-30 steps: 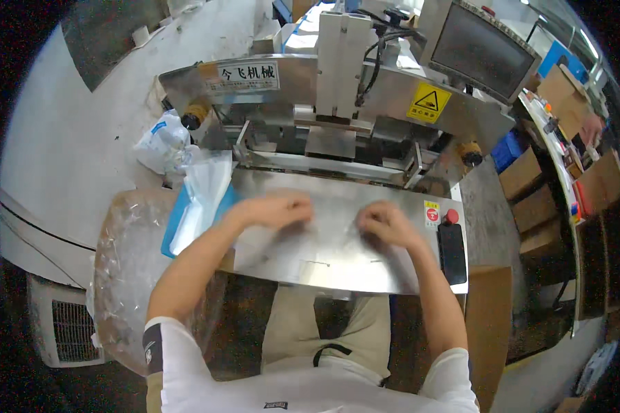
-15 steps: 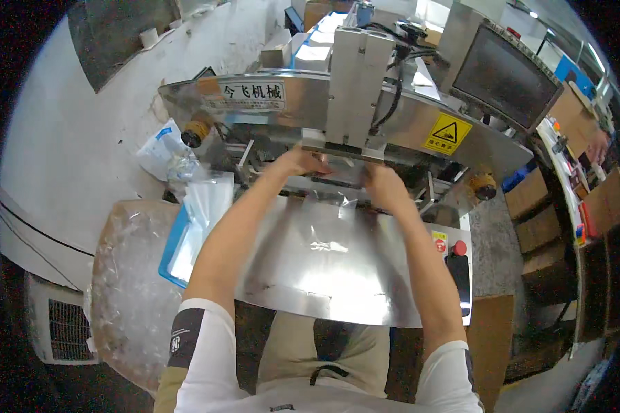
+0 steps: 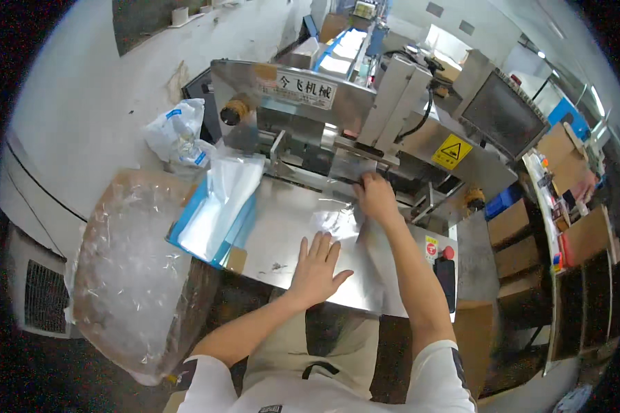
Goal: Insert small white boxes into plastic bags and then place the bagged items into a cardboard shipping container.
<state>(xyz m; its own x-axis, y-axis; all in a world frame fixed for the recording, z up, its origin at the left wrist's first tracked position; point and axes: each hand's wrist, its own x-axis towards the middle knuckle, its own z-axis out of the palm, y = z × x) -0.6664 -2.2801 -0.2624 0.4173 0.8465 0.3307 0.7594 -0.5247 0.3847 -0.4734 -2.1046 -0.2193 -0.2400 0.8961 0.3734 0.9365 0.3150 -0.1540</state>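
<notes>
The steel desk (image 3: 282, 234) is the landmark here. At its near edge the left hand (image 3: 317, 265) lies flat and open, fingers spread, palm down on the metal, gripping nothing. A clear plastic bag (image 3: 337, 224) lies on the desk just beyond that hand, its film hard to tell from the shine of the steel.

At the far edge of the desk the right hand (image 3: 375, 196) reaches forward, fingers curled down onto the far end of the bag, right at the mouth of the machine (image 3: 337, 131). Whether the fingers pinch the film or only press it I cannot tell. Judging by this, the step in hand is feeding the bag's end into the slot of the machine, with the left hand steadying at the near side. The next move seems to call for keeping the film flat and square to the slot.

On the left of the desk a stack of clear bags in a blue tray (image 3: 217, 210) rests on the edge. Left of that stands a big carton wrapped in plastic film (image 3: 131, 268). Beyond the tray lies a crumpled white bag (image 3: 179, 134). On the right of the desk sit a red button (image 3: 447, 252) and a black pad (image 3: 446, 281). Farther right, behind the machine, a dark screen (image 3: 503, 117) tilts toward the person.
</notes>
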